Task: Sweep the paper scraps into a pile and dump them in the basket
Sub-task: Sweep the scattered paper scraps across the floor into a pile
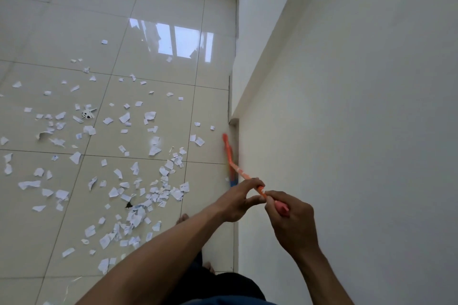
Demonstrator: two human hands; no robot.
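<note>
Left hand [236, 202], right hand [291, 220] together (fingers [251, 182] curled)

Glossy, smooth floor tiles [158, 2] mirror a window; torn paper scraps [138, 193] look thin and matt — the wall [359, 106] matt-painted, the broom handle [244, 176] smooth orange plastic.

Bare forearms [173, 237], bare feet [183, 218], dark blue clothing [230, 287]

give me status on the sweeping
Left hand and right hand grip broom by wall. Paper scraps scattered, no pile yet. Basket not in view.
</note>
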